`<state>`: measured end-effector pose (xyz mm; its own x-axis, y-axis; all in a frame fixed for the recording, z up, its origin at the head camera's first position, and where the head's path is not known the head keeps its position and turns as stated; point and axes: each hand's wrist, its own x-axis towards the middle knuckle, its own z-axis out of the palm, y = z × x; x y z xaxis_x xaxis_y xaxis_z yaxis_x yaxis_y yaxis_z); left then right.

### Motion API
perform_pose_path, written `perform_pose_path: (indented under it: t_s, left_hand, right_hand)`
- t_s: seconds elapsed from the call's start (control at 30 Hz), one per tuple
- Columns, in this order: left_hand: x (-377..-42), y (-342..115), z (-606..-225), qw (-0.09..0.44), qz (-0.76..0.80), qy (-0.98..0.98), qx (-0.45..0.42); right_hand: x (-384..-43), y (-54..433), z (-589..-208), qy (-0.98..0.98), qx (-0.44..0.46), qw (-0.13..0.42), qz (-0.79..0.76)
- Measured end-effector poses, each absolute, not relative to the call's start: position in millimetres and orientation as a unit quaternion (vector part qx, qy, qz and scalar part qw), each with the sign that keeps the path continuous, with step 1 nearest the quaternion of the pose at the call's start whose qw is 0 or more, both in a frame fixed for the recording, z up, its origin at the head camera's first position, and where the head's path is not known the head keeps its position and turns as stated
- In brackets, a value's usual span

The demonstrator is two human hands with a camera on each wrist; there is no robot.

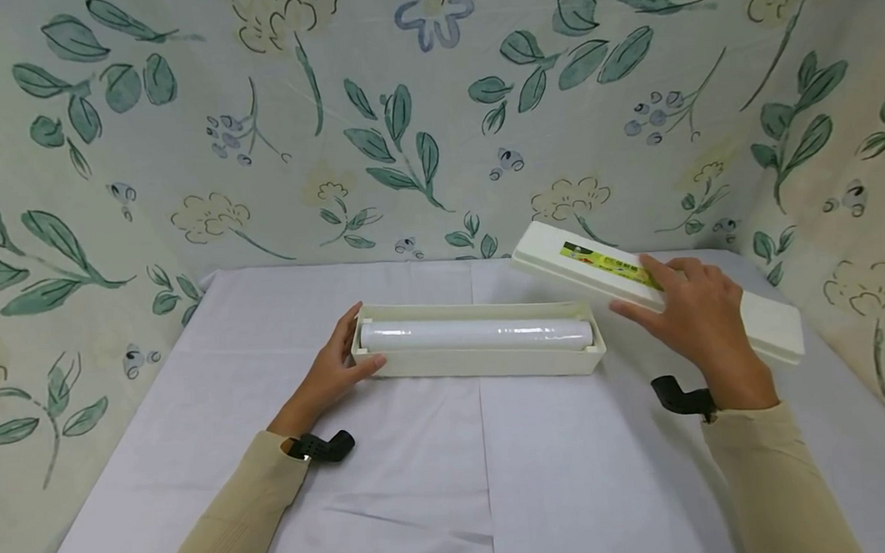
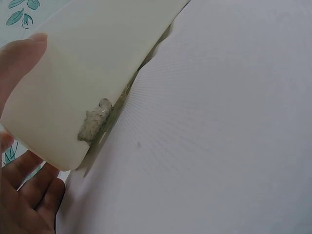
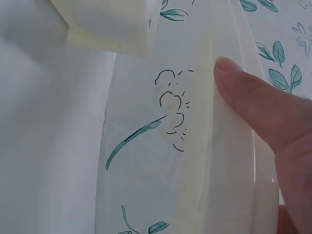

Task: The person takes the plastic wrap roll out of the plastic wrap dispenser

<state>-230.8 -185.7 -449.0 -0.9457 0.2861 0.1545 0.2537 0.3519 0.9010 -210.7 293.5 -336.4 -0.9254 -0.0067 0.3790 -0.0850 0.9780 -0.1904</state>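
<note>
Backdrop: pale cloth (image 1: 431,60) printed with green leaves, yellowish blooms and small blue flowers, hanging at the far side and along left and right.
Desk: covered in white cloth (image 1: 407,454) (a crease runs from near to far through the middle).
Box: long, cream-coloured box (image 1: 485,364), uncovered, lying lengthwise left to right at the middle of the desk.
Roll: shiny white roll (image 1: 475,333) lying inside the box, along most of its length.
Left hand: the left hand (image 1: 334,357) is clamped on the left end of the box, thumb over the near wall, other fingers bent around the left end and far side.
Patch: rough greyish patch (image 2: 95,122) on the box wall, low down (what it is, I cannot tell).
Lid: cream lid (image 1: 771,326), off the box and to its right, slanting with its left end far and its right end near; a yellow-green label (image 1: 603,264) sits on top.
Right hand: the right hand (image 1: 700,313) is clamped across the lid, thumb against the near long side, fingers over the top towards the far edge (partly covering the label).
Sleeves: beige on both arms, with a black device (image 1: 324,447) at the left wrist and another at the right.
</note>
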Motion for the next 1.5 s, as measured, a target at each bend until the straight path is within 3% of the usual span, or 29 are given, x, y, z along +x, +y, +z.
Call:
perform_pose_path:
  t_s: [1.13, 1.5]
  left_hand:
    - [-230, -185, -447, 0.025, 0.545, 0.824, 0.151]
    - [-212, -176, -415, 0.034, 0.537, 0.829, 0.152]
  right_hand:
    - [-210, 316, -334, -0.976, -0.034, 0.185, 0.113]
    - [-212, 326, -338, -0.974, -0.056, 0.183, 0.118]
